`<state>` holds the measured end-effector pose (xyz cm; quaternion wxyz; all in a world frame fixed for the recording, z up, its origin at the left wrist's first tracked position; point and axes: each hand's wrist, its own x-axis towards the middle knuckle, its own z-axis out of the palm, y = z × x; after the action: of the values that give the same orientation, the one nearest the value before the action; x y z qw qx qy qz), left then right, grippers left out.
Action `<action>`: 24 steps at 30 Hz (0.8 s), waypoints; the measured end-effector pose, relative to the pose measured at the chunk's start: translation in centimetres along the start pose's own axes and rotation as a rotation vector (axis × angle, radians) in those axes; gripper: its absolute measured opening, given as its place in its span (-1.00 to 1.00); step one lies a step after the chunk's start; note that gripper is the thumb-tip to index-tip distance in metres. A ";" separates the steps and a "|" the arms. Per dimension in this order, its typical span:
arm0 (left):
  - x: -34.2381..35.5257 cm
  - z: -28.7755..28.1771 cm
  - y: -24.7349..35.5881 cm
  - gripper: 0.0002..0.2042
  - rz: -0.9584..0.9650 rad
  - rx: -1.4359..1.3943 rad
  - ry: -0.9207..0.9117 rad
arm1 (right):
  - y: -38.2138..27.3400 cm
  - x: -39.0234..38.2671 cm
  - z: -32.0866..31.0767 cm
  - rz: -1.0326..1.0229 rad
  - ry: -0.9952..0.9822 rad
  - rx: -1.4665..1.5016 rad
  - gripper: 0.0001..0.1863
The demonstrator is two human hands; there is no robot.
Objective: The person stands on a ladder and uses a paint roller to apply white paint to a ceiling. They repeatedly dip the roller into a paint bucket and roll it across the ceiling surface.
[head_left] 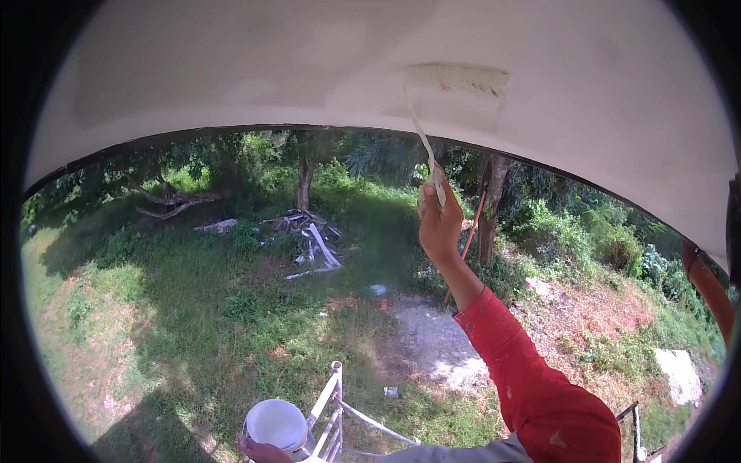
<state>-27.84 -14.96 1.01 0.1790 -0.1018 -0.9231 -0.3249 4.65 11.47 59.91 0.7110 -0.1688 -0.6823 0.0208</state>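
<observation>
"Roller [457, 79] high, bucket [276, 423] low: why hold them so far apart?"

"Because the pale overhang [255, 54] is above me, I'd say. My right hand [441, 220] is closed round the handle [439, 185], arm stretched up so the roller can lie along that surface."

"Against it, or just under it?"

"Touching, as far as I can tell. The thin wire frame [421, 131] climbs from my fist toward the roller's left end, so the roller lies crosswise, well clear of my knuckles."

"And the left?"

"My left hand [265, 450] grips the white bucket at its near side, though the lower edge of my view cuts off part of the hand. Its mouth faces up toward me, likely to keep it easy to get into."

"Hanging, or propped?"

"I can't tell. It's just beside the pale railing [337, 386], but whatever might carry its weight is out of sight. Holding it low probably leaves my raised arm room."
</observation>
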 end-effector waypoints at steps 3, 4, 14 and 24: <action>-0.6 1.2 -0.6 -0.63 -0.182 -0.236 -0.047 | -2.6 0.7 -1.0 -0.189 0.029 -0.136 -0.58; -0.6 1.1 -0.5 -0.62 -0.241 -0.314 -0.063 | -3.1 0.9 -1.5 -0.199 0.008 -0.119 -0.59; 1.0 -2.6 2.1 -0.60 -0.369 -0.762 -0.007 | -2.4 0.8 -2.1 -0.079 -0.017 -0.151 -0.60; 1.2 -4.8 3.2 -0.49 -0.476 -0.857 -0.061 | 0.5 0.9 -0.5 -0.174 -0.015 -0.076 -0.51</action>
<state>-26.69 -15.50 6.81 0.0148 0.0381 -0.7089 -0.7041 5.27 12.08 60.63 0.6983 -0.1356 -0.6998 -0.0656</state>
